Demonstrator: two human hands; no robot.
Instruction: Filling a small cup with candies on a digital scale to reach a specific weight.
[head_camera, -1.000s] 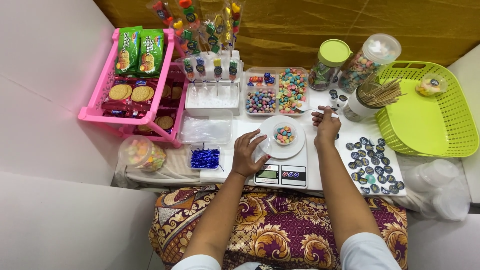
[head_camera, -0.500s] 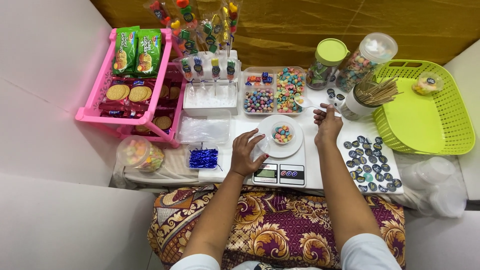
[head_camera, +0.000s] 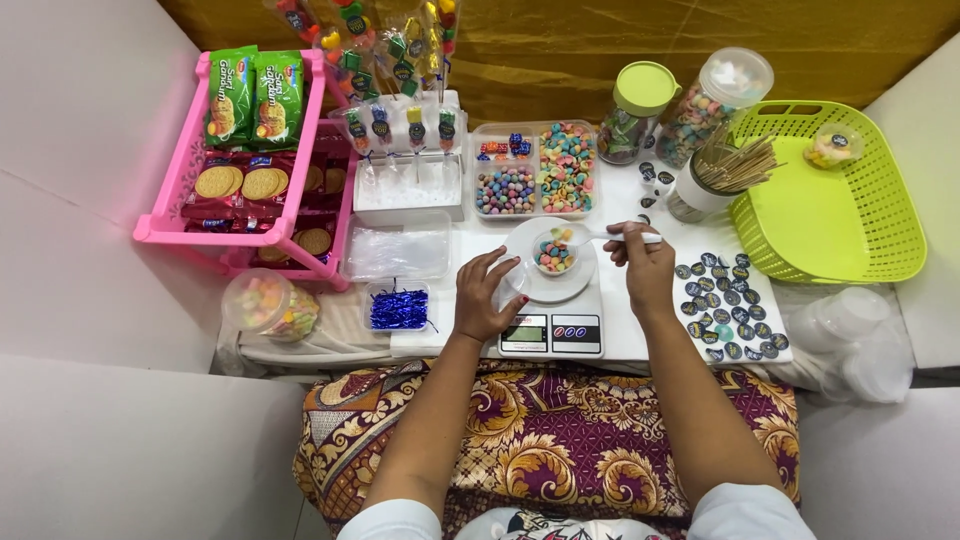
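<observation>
A small clear cup of coloured candies (head_camera: 553, 251) stands on the round white pan of a kitchen scale (head_camera: 551, 318) in front of me. My right hand (head_camera: 640, 265) grips a white spoon (head_camera: 622, 237) whose bowl reaches over the cup. My left hand (head_camera: 486, 293) rests at the left rim of the scale pan, its fingers around a small clear lid (head_camera: 512, 286). Behind the scale sits a clear divided box of coloured candies (head_camera: 537, 170).
A pink rack of biscuit packs (head_camera: 248, 150) stands at the left, a lime basket (head_camera: 830, 200) at the right. Round dark stickers (head_camera: 730, 300), a cup of wooden skewers (head_camera: 715, 178), two jars (head_camera: 680, 105), clear bags (head_camera: 397, 250), blue ties (head_camera: 398, 308) and a candy tub (head_camera: 270, 303) surround the scale.
My right hand moved from near the skewer cup down to the scale, now holding the spoon over the candy cup. The left hand stays by the scale pan.
</observation>
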